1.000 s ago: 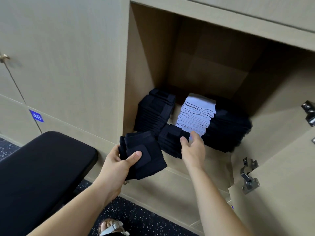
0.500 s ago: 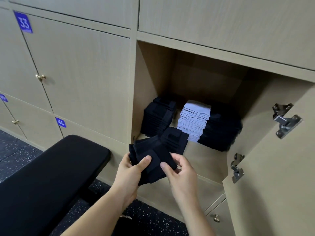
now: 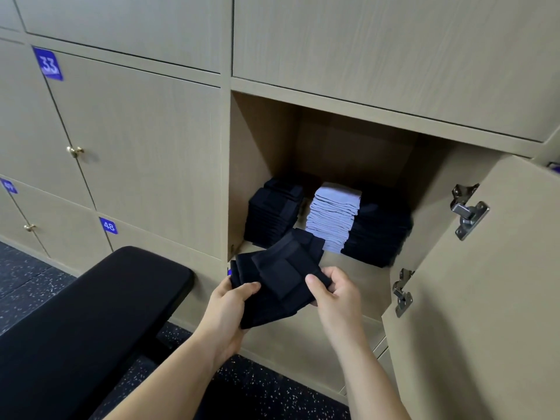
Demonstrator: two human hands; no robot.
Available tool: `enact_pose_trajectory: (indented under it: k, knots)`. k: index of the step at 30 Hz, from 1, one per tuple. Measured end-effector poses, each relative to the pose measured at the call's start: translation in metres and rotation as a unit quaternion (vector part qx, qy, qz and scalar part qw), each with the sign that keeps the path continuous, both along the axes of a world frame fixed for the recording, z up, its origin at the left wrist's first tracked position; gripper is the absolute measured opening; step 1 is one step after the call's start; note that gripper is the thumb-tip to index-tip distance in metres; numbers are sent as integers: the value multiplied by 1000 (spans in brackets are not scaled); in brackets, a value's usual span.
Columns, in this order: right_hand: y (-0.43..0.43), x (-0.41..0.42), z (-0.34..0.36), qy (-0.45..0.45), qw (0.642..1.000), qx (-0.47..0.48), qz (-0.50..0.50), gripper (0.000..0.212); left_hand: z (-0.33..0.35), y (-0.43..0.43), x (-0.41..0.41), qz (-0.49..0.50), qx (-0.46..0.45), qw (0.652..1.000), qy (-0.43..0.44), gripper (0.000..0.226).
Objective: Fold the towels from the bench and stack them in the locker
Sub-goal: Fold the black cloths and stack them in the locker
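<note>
A small stack of folded dark navy towels [image 3: 277, 283] hangs in front of the open locker [image 3: 260, 165], just below its floor edge. My left hand [image 3: 230, 310] grips the stack from the left, thumb on top. My right hand [image 3: 336, 294] grips its right side, thumb over the top. Inside the locker stand three stacks: dark towels [image 3: 274, 213] on the left, pale lavender towels [image 3: 333, 219] in the middle, dark towels [image 3: 378, 234] on the right. The black padded bench [image 3: 91, 313] lies lower left with no towels in view on it.
The locker door [image 3: 485, 283] stands open on the right, with metal hinges [image 3: 466, 210] sticking out of its inner face. Shut locker doors numbered 33 [image 3: 48, 64] and 48 [image 3: 108, 226] fill the wall on the left. The floor [image 3: 27, 283] is dark and speckled.
My right hand left the locker stacks and came back to grip the held towels beside my left hand. The view pulled back and up from the locker.
</note>
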State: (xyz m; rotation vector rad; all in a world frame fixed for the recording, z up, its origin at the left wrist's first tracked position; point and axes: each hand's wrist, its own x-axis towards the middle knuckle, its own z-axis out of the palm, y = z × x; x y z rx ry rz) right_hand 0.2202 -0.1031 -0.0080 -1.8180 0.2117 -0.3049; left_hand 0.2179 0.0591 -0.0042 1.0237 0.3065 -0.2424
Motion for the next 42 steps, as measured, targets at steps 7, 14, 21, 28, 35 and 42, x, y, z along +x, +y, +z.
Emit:
enact_pose_trajectory:
  k: [7, 14, 21, 28, 35, 42]
  knots:
    - [-17, 2, 9, 37, 995, 61, 69, 8, 0, 9, 11, 19, 20, 1000, -7, 21]
    - [-13, 16, 7, 59, 994, 79, 54, 17, -7, 8, 21, 8, 48, 998, -27, 26]
    - [-14, 19, -17, 94, 984, 149, 26, 14, -23, 3, 41, 29, 55, 998, -18, 23]
    - [-47, 72, -30, 63, 977, 174, -102, 15, -50, 23, 64, 50, 74, 996, -8, 22]
    - [-54, 148, -29, 70, 977, 157, -125, 21, -63, 36, 82, 47, 118, 992, -22, 20]
    - [-51, 180, -49, 115, 970, 157, -144, 21, -68, 38, 94, 30, 122, 992, -26, 20]
